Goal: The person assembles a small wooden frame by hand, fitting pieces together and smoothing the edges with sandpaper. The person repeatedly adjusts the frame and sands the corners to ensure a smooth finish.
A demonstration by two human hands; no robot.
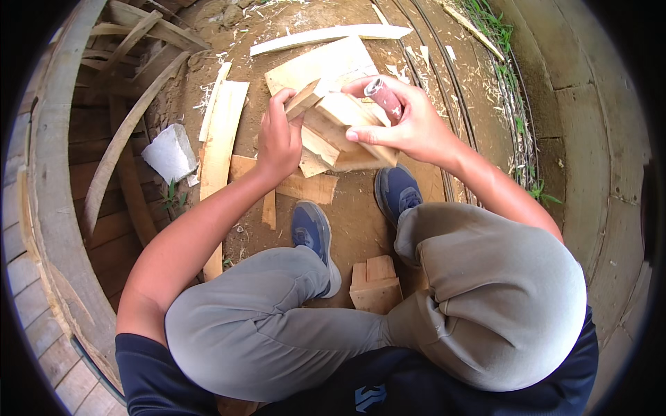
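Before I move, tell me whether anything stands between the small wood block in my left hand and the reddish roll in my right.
Yes. In this view, a pale wooden piece at the right hand lies between the small wood block in the left hand and the reddish roll.

L hand [279, 142] grips wood blk [303, 101]; R hand [418, 126] w/ reddish roll [386, 101], thumb on wood pc [341, 109]; white stone [170, 154] left, plank [326, 36] far.

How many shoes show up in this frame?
2. The left shoe is on the ground, left of a wood block; the right shoe is farther up the picture, below the right hand. Trousers partly cover both.
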